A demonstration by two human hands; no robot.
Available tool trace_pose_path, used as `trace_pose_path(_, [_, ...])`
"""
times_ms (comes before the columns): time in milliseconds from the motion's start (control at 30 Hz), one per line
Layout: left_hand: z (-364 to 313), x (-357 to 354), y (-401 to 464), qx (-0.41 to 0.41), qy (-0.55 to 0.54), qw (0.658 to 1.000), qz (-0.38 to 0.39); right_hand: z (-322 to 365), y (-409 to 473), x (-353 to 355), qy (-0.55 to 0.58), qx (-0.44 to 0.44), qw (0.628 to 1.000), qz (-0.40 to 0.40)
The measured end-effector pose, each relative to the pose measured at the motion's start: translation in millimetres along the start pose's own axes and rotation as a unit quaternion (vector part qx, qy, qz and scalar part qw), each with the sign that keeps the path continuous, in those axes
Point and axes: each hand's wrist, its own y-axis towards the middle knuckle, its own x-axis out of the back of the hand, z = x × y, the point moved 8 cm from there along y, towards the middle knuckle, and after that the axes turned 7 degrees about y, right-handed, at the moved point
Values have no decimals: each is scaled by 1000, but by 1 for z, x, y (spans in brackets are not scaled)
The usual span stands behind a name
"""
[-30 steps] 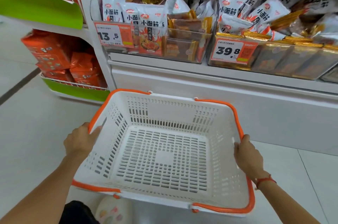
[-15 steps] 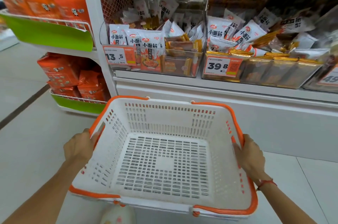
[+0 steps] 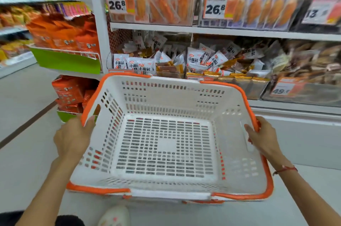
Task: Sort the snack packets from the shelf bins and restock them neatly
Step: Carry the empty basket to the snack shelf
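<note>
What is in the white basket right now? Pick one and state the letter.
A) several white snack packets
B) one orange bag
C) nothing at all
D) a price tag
C: the white basket shows only its bare slotted floor, held at its sides by the left hand and the right hand, while the white snack packets sit in the shelf bin behind it.

White snack packets [image 3: 144, 67] heaped in shelf bins [image 3: 256, 87].
</note>
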Motion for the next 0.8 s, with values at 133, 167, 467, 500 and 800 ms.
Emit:
trace_pose_path(133, [-11,19,5,-15,-108,994,-15,15,-16,52,31,27,998,-45])
trace_pose_path(167, [-16,19,7,-30,-115,993,-22,18,-20,69,33,29,997,-63])
trace_pose_path(467, [-177,37,-58,-139,-180,974,-24,-1,-50,232,-9,35,978,-204])
trace_pose_path(500, [-194,27,-67,-157,-196,968,-13,-7,-53,248,-14,36,975,-217])
trace_pose_path(800, [-310,-67,-162,-195,-204,957,60,-139,-61,346,-94,-39,955,-278])
